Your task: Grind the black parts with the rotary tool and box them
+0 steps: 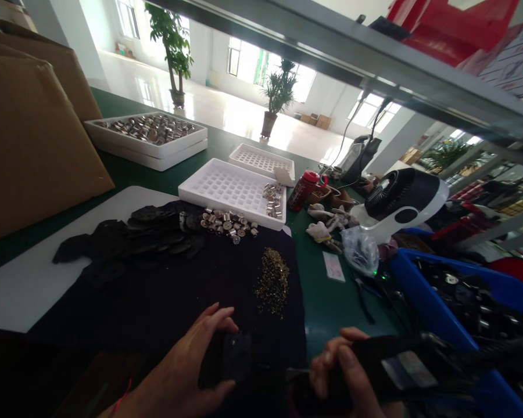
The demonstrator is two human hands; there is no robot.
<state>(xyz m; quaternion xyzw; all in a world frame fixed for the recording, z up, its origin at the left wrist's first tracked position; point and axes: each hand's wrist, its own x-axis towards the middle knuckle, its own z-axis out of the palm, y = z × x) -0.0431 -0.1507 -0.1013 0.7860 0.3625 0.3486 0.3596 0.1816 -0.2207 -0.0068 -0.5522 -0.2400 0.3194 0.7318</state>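
Straight ahead of the left hand (196, 357), past the black cloth (165, 313), sits a white foam tray (220, 200) full of little pockets, mostly bare, with shiny metal cylinders (273, 206) at its right end. More loose cylinders (229, 223) are heaped against its near edge. Right behind it there's a smaller white tray (244, 155), and farther off to the left, stacked foam trays (161, 158) loaded with the same sort of cylinders. To the right of the right hand (352, 371), a blue bin (425, 293) is packed with black parts.

Left thumb and fingers are curled around a dark block (236, 355), pinching it low over the cloth. Right fingers are wrapped around what looks like a black electric screwdriver (375, 354), thin bit pointing at the block. Its pale label (408, 370) is too blurry to read, and so's the print on the carton (516, 58) up on the shelf (331, 49).

Between the hands and a bit ahead: a scatter of tiny brassy bits (273, 281). Desk (318, 307) is green; beyond it, glossy floor (226, 110), two potted plants (279, 87) and bright windows (243, 58).
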